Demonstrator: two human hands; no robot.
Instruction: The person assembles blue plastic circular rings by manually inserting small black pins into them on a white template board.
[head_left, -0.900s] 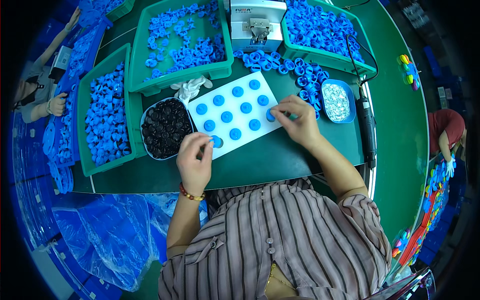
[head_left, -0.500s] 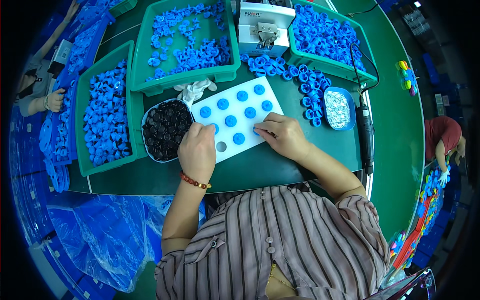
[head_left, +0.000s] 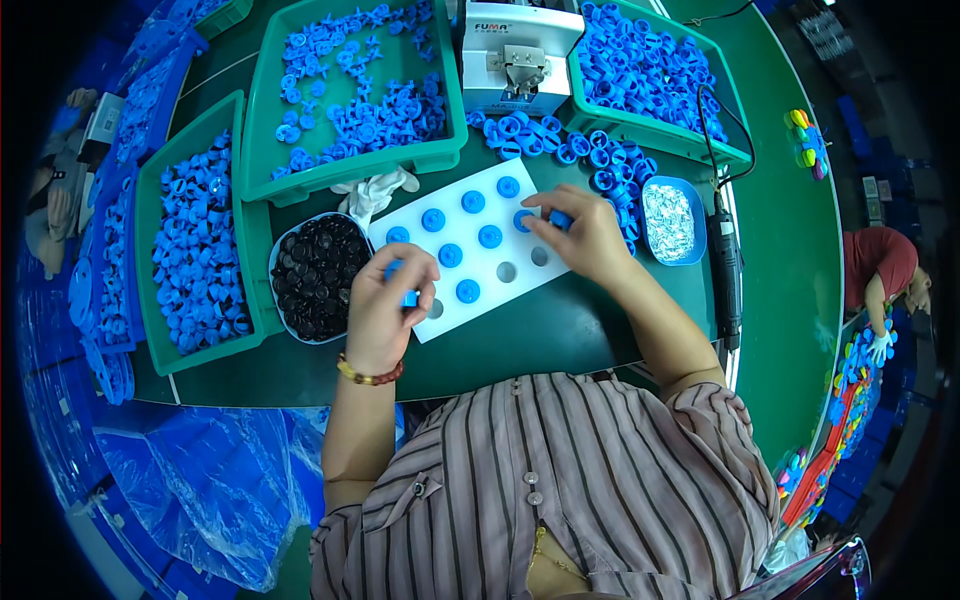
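Note:
A white board (head_left: 482,315) with round holes lies before me, several round blue plastic caps (head_left: 489,237) seated in it. Three uncovered holes show along its near side. At the board's left edge, my left hand (head_left: 385,310) is closed around small blue plastic parts (head_left: 408,298), partly hidden by the fingers. My right hand (head_left: 585,235), above the right side, grips a blue plastic part (head_left: 560,219); its fingertips are at a seated cap (head_left: 523,220), and whether they touch it I cannot tell.
Left of the board stands a tray of black round parts (head_left: 318,275). Green bins (head_left: 250,165) hold blue parts. Loose blue rings (head_left: 600,155) lie behind, near a bench machine (head_left: 520,60). At right are a dish of small shiny pieces (head_left: 672,220) and a black electric screwdriver (head_left: 727,270).
My right hand has lifted with a blue part and moved up and right, baring a hole in the board. My left hand has turned and moved slightly down and left, blue parts now showing in it.

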